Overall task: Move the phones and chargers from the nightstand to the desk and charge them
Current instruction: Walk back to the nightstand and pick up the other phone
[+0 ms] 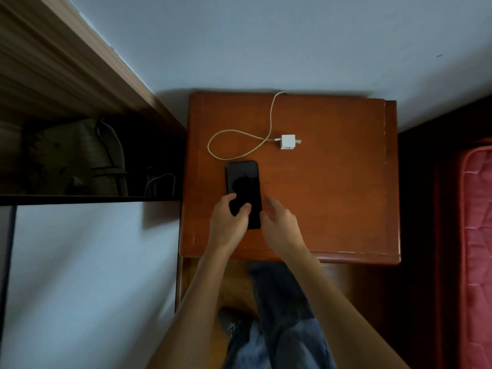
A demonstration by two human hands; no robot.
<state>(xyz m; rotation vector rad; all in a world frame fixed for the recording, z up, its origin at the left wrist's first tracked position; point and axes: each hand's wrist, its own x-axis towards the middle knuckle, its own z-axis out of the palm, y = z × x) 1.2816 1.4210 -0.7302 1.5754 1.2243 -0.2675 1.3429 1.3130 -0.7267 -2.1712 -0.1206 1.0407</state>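
Observation:
A black phone [243, 182] lies screen-up on the orange-brown nightstand [332, 187]. My left hand [230, 219] grips its near left edge, thumb and fingers curled over the screen. My right hand [278, 222] sits at the phone's near right edge with fingers loosely bent; whether it touches the phone is unclear. Behind the phone lies a white cube charger [288, 141] with its pale cable [234, 145] looped on the top and running off the back edge by the wall.
A desk or shelf unit [80, 161] with dark clutter and cables stands to the left of the nightstand. A red mattress [476, 235] borders the right. My legs in jeans [282, 315] stand in front on the wooden floor.

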